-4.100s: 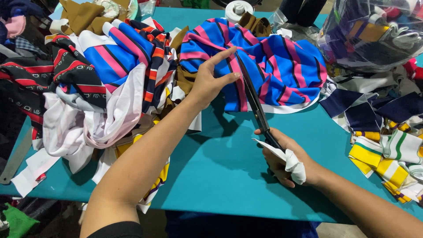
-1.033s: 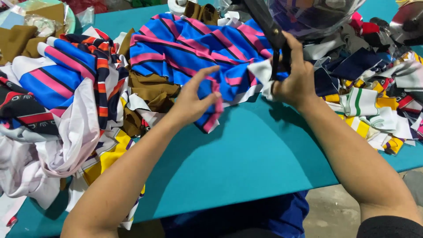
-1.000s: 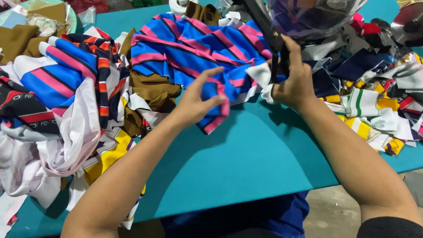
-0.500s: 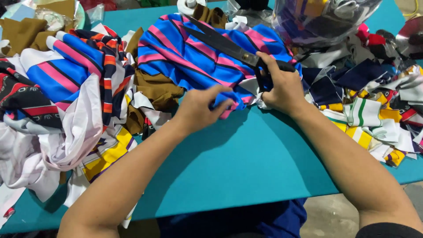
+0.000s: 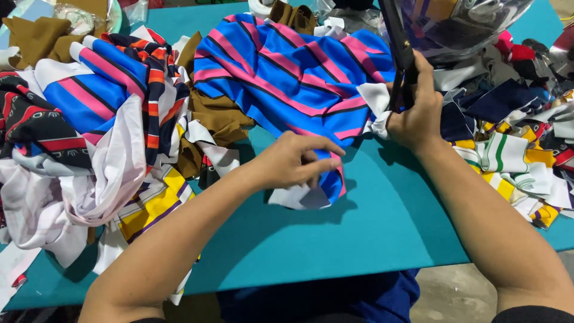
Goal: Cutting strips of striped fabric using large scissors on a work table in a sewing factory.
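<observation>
Nearest, the left hand (image 5: 293, 161) lies on the teal table top (image 5: 335, 239), its fingers (image 5: 326, 149) pinched together on the near corner of the blue fabric with pink and black stripes (image 5: 287, 78); the white underside of that corner folds out just below the fingertips. The rest of the cloth spreads away beyond the fingers, toward the far edge. Farther off and to the right, the right hand (image 5: 415, 113) is closed around the handles of long black scissors (image 5: 397, 48), whose blades point up and away, and it also clutches a white scrap of cloth (image 5: 376, 104) at the striped fabric's right edge. Left of the left fingers sits a heap of mixed striped and brown cloth pieces (image 5: 89, 119)
</observation>
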